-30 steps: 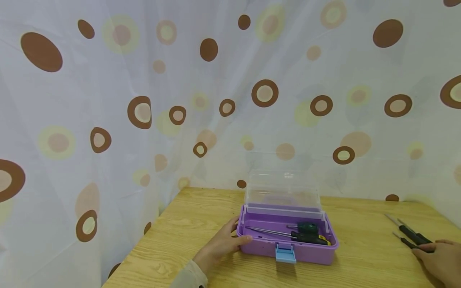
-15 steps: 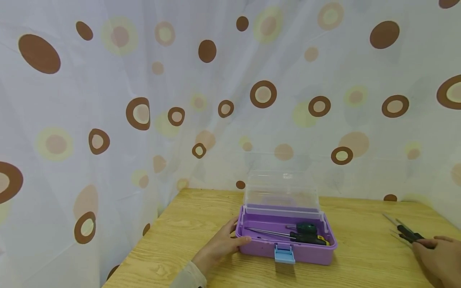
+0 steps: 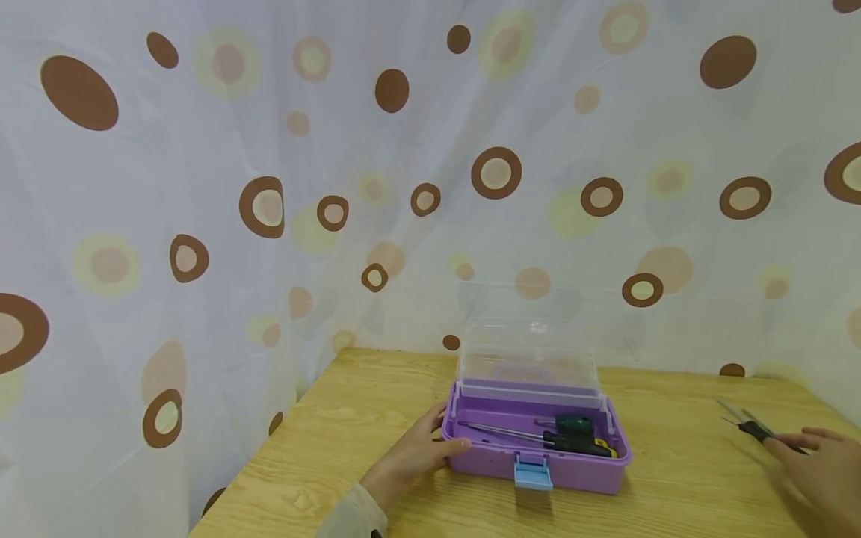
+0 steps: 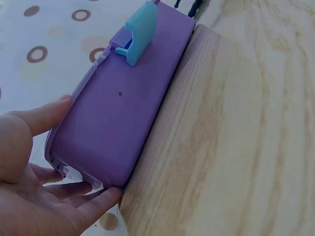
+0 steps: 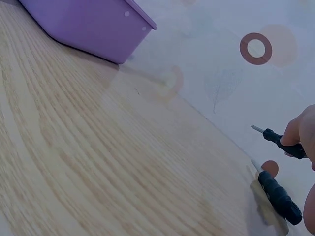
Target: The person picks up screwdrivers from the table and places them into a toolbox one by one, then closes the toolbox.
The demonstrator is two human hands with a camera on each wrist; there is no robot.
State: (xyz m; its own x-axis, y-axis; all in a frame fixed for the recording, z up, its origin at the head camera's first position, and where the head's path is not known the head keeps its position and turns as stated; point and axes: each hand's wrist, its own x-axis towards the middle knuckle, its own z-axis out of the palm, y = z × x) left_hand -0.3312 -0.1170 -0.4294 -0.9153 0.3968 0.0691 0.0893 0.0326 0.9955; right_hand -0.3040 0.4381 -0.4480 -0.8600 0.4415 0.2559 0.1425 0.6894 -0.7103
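Observation:
My left hand grips the left end of a purple toolbox, thumb at the front rim and fingers against the end wall, as the left wrist view also shows. The box's clear lid stands raised at the back. Inside lie a long black-handled screwdriver and a short green-handled one. At the far right, my right hand pinches the dark handle of a small screwdriver, which is above the table. Close below it lies another dark-handled screwdriver.
A light blue latch hangs down at the box's front. The wooden table reaches a patterned curtain at the back and left. Metal blades of screwdrivers on the table point away beyond my right hand.
My right hand has lifted the small screwdriver and moved slightly forward and left, over the ones still lying there. My left hand stays at the box's end.

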